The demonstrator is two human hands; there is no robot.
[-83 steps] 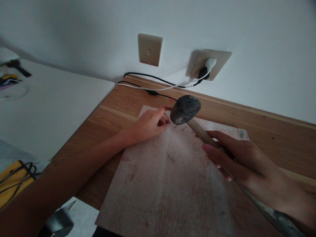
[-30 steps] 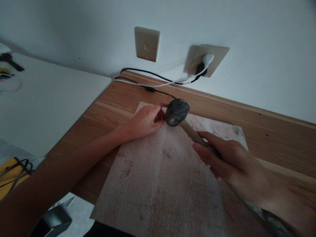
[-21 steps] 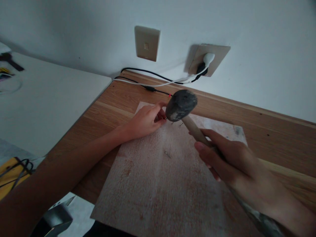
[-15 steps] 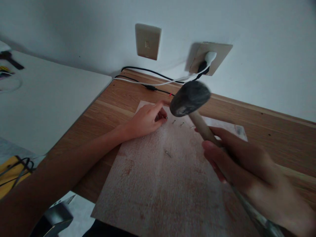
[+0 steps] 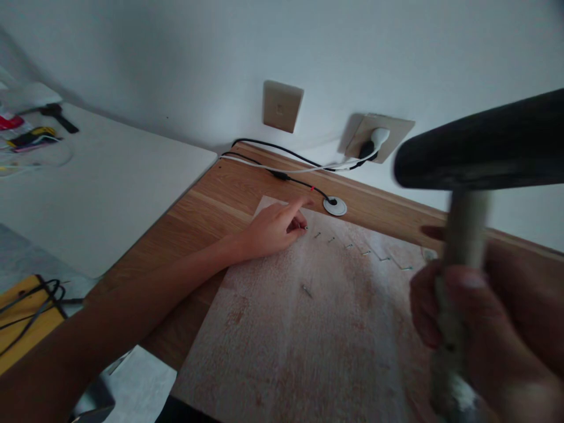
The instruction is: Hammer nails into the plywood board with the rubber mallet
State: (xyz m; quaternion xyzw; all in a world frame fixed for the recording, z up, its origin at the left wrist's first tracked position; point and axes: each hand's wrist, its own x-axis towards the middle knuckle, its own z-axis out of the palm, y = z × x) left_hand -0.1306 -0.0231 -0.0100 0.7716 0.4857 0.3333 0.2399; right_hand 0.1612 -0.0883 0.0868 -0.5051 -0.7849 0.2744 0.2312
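My left hand (image 5: 279,231) rests near the far left corner of a whitish, worn wooden board (image 5: 282,341). Its thumb and fingers pinch a nail (image 5: 305,227), of which little more than the head shows. From there a row of several nails (image 5: 349,245) stands in the board, running to the right. One loose nail (image 5: 306,291) lies flat closer to me. My right hand (image 5: 480,317) is closed around the handle of a mallet (image 5: 484,153). The dark mallet head is raised high at the right, well away from the pinched nail.
The board lies on a wooden desk (image 5: 211,205). Behind it are black and white cables, a round cable grommet (image 5: 335,206) and a wall socket (image 5: 374,141). A white table (image 5: 132,170) adjoins at the left, with tools at its far end. A yellow case (image 5: 30,329) stands lower left.
My right hand has lifted the mallet up and to the right, off the row of nails. The left hand keeps its pinch on the nail. The view has shifted slightly.
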